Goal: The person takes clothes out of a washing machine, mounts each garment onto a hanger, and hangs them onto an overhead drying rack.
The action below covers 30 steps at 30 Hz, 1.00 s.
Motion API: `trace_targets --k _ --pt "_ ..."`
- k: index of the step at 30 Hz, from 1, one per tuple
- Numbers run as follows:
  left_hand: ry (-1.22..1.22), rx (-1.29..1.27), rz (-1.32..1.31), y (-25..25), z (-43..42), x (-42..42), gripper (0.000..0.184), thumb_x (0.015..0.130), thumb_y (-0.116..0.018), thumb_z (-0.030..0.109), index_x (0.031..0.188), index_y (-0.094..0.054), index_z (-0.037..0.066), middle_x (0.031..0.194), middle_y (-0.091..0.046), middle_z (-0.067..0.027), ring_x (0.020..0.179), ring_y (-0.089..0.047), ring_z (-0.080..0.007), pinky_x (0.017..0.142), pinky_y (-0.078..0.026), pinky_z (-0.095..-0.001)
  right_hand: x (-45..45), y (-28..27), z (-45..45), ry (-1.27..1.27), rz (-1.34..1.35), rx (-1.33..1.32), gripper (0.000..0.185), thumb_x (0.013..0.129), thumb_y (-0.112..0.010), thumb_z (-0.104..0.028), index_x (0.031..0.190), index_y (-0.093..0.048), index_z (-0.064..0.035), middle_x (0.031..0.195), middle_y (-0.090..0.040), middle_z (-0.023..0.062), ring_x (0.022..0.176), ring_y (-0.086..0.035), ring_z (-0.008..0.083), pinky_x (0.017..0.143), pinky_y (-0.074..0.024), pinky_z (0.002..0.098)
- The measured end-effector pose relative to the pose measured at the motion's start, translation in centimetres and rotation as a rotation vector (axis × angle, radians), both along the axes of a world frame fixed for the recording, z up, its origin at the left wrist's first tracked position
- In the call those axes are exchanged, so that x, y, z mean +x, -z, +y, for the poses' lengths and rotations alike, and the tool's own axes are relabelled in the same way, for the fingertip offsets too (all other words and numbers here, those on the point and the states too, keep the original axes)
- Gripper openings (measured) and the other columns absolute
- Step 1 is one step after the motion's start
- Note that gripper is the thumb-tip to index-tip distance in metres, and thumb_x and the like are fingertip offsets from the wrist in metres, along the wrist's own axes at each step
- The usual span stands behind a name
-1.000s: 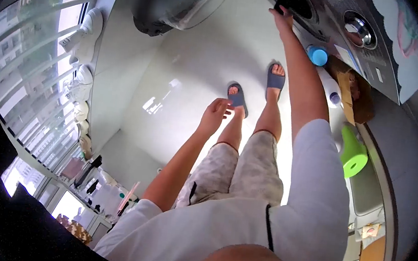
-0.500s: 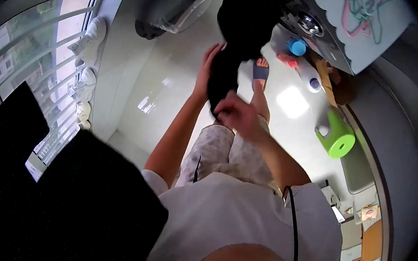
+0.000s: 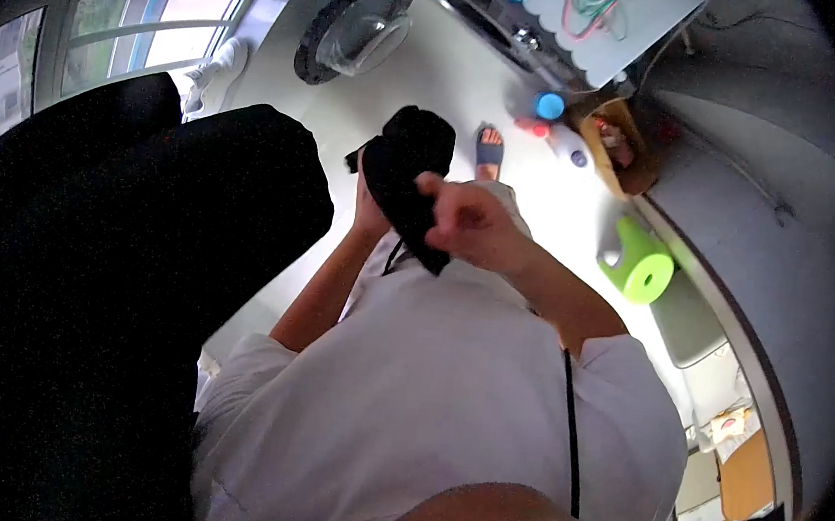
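Observation:
A black cloth (image 3: 409, 164), bunched and folded, hangs in front of my white shirt; what kind of garment it is I cannot make out. My left hand (image 3: 370, 208) holds it from the left side, most of the fingers hidden behind the fabric. On the right, my right hand (image 3: 473, 224) has curled fingers, with the fingertips pinching the cloth's near edge. A tapered end of the fabric points down toward my shirt. Large black fabric (image 3: 191, 209) fills the left of the view, close to the camera.
White shoes (image 3: 216, 75) stand on the window ledge. Ahead are a round dark-rimmed appliance door (image 3: 359, 29) and a table with coloured hangers (image 3: 598, 2). To the right are a blue-capped bottle (image 3: 550, 106), a cardboard box (image 3: 618, 144) and a green stool (image 3: 641, 267).
The black cloth, long and stretched away from me before, is now gathered shorter and closer to my body. Both hands stay on it. The view has turned, and the black fabric at left looks larger.

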<state>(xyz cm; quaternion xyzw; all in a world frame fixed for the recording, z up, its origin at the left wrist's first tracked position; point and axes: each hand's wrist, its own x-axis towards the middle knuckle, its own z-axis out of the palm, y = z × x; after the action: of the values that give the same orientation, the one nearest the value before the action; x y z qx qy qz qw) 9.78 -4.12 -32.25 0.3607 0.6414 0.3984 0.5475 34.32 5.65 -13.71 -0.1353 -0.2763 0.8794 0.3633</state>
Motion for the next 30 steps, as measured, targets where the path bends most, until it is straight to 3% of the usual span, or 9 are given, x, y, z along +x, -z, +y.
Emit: trace_targets --k 5,7,9,12,15,19,21,25,30 --pt "-0.194 -0.19 -0.927 -5.4 1.5 5.0 0.031 0.101 -0.061 0.03 0.12 -0.061 0.005 0.11 -0.065 -0.0091 0.108 -0.061 -0.0279 0.099 -0.05 -0.0425 0.7 -4.5 5.4 -0.356 -0.24 0.158 0.006 0.097 -0.068 -0.004 0.103 -0.066 -0.0038 0.129 -0.064 0.0085 0.109 -0.063 0.0142 0.086 -0.0532 0.0318" --pt "0.349 0.24 0.559 -5.6 2.2 5.2 0.043 0.103 -0.062 0.034 0.132 -0.061 0.003 0.129 -0.065 -0.0111 0.12 -0.059 -0.0257 0.102 -0.048 -0.042 2.5 2.9 10.1 -0.013 -0.825 0.493 0.026 0.103 -0.058 -0.01 0.129 -0.062 -0.0055 0.102 -0.072 0.0046 0.089 -0.067 0.015 0.081 -0.0558 0.0333" --pt "0.315 0.173 0.426 -8.1 2.9 4.0 0.044 0.103 -0.063 0.033 0.134 -0.06 0.003 0.131 -0.065 -0.0109 0.121 -0.058 -0.0255 0.104 -0.047 -0.0412 4.3 5.6 18.5 0.591 -1.076 0.41 0.03 0.091 -0.071 -0.013 0.12 -0.067 -0.0083 0.091 -0.073 0.0061 0.08 -0.069 0.0162 0.075 -0.0554 0.033" --pt "0.223 0.118 0.301 -5.6 2.3 0.5 0.044 0.1 -0.069 0.031 0.134 -0.062 0.003 0.131 -0.065 -0.0113 0.122 -0.058 -0.0268 0.106 -0.045 -0.0402 7.5 12.4 28.7 0.933 -1.909 0.864 0.057 0.082 -0.077 -0.029 0.132 -0.059 -0.0067 0.137 -0.058 0.0187 0.132 -0.047 0.0408 0.108 -0.0413 0.0539" --pt "0.121 -0.145 0.014 -5.8 2.9 -1.0 0.053 0.096 -0.074 0.036 0.135 -0.062 0.002 0.137 -0.06 -0.0119 0.126 -0.055 -0.0246 0.109 -0.043 -0.0391 11.5 19.8 37.7 0.831 -2.312 1.007 0.073 0.085 -0.069 -0.04 0.147 -0.048 -0.0071 0.154 -0.043 0.0276 0.148 -0.033 0.0408 0.12 -0.0288 0.05" --pt "0.036 -0.283 0.077 -8.8 2.1 1.6 0.045 0.095 -0.076 0.037 0.12 -0.067 0.0 0.105 -0.071 -0.0047 0.1 -0.062 -0.0129 0.09 -0.052 -0.0341 13.1 14.9 41.5 0.571 -2.193 0.924 0.083 0.081 -0.073 -0.045 0.15 -0.044 -0.0084 0.159 -0.039 0.0226 0.151 -0.029 0.0396 0.123 -0.0268 0.0457" --pt "0.006 -0.31 0.066 -9.7 1.8 2.3 0.045 0.095 -0.076 0.037 0.119 -0.067 -0.001 0.105 -0.071 -0.0049 0.099 -0.062 -0.0126 0.088 -0.052 -0.0333 13.6 12.3 42.7 0.159 -2.144 0.762 0.088 0.08 -0.075 -0.046 0.153 -0.041 -0.011 0.158 -0.041 0.0219 0.146 -0.039 0.0384 0.12 -0.0321 0.0467" --pt "0.038 -0.339 0.17 -7.7 0.8 2.1 0.046 0.096 -0.076 0.036 0.12 -0.067 -0.003 0.107 -0.072 -0.0065 0.097 -0.065 -0.0141 0.085 -0.054 -0.0338 14.4 15.6 43.8 0.37 -2.304 0.919 0.096 0.076 -0.077 -0.055 0.155 -0.04 -0.0143 0.146 -0.055 0.0198 0.131 -0.056 0.0375 0.11 -0.0437 0.048" --pt "0.095 -0.264 0.243 -12.6 1.5 3.6 0.048 0.096 -0.075 0.036 0.123 -0.066 -0.003 0.113 -0.072 -0.0083 0.1 -0.066 -0.0163 0.089 -0.054 -0.0347 13.9 12.5 42.8 0.14 -2.397 0.848 0.09 0.077 -0.077 -0.064 0.148 -0.05 -0.0164 0.142 -0.057 0.0172 0.131 -0.054 0.0386 0.105 -0.047 0.0502"
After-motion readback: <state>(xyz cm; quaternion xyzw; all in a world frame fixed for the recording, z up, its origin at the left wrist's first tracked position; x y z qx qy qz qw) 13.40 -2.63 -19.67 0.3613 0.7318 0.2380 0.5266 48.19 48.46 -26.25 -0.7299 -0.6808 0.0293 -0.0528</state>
